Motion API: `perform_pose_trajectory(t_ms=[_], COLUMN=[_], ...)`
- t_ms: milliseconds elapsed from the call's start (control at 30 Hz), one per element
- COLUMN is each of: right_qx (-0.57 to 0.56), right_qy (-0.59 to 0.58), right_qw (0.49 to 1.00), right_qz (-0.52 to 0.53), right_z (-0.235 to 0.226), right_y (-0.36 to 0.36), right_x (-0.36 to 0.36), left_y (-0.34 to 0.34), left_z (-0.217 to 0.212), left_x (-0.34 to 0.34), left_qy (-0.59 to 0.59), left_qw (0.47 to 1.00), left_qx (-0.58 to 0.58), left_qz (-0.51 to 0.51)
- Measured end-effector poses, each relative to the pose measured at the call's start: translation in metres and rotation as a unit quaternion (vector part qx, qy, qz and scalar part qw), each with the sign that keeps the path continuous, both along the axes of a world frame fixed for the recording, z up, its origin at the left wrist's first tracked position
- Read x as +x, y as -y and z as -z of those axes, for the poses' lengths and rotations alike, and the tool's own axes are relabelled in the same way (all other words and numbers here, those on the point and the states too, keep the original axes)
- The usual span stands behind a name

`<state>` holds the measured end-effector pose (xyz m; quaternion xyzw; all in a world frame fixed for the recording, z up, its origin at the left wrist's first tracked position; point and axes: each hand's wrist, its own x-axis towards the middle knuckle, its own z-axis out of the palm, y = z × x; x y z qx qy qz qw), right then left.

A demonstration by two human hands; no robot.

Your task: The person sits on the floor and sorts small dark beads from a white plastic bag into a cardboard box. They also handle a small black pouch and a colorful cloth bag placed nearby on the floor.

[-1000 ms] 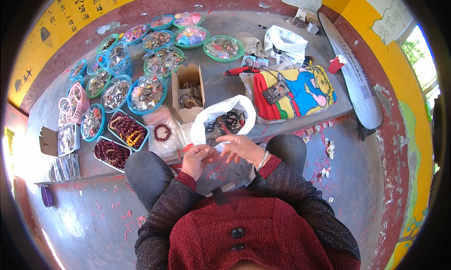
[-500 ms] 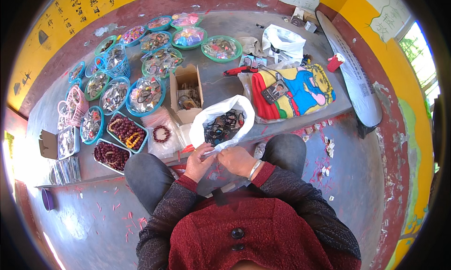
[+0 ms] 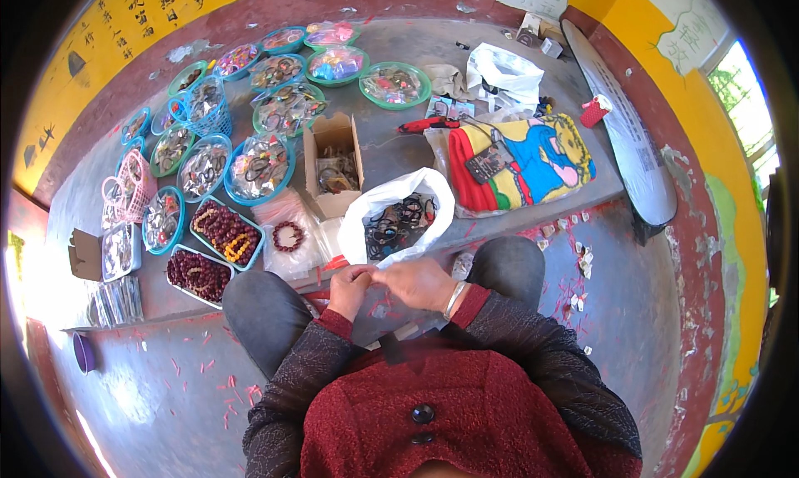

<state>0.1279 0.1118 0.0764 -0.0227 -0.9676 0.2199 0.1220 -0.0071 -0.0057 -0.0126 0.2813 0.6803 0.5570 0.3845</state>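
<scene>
My left hand point(image 3: 350, 292) and my right hand point(image 3: 420, 284) meet fingertip to fingertip just in front of a white plastic bag point(image 3: 445, 197). Both are closed in a pinch, and whatever lies between the fingers is too small or hidden to make out. A silver bangle point(image 3: 454, 299) circles my right wrist. Inside the open bag lies a heap of dark corded trinkets point(image 3: 401, 225). Left of the bag, a dark red bead bracelet point(image 3: 288, 237) rests on clear plastic sleeves point(image 3: 303, 262).
Behind the bag stands an open cardboard box point(image 3: 320, 147) with packets inside. Several colored baskets, such as a blue one point(image 3: 247, 200), crowd the platform's left half. Two trays of dark beads point(image 3: 218, 266) sit near the front edge. A bright patterned towel point(image 3: 545, 166) lies right.
My fingers have drawn closer together; the left hand's spread fingers have folded into a pinch against the right hand's. The things on the platform stay put.
</scene>
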Motion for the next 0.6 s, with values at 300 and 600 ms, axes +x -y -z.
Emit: perform_pose_trajectory(t_ms=[300,600], right_qx=[-0.114,-0.036], right_qy=[0.038,0.262], right_qw=[0.971,0.938], right_qz=[0.208,0.222], right_z=[0.065,0.129], right_y=[-0.092,-0.065], right_x=[-0.048,-0.063], left_y=[-0.003,-0.004], left_z=[-0.022,0.008], left_x=[0.011,0.017], left_qy=[-0.019,-0.123], left_qw=[0.982,0.959], left_qx=[-0.06,-0.048], left_qz=[0.178,0.25])
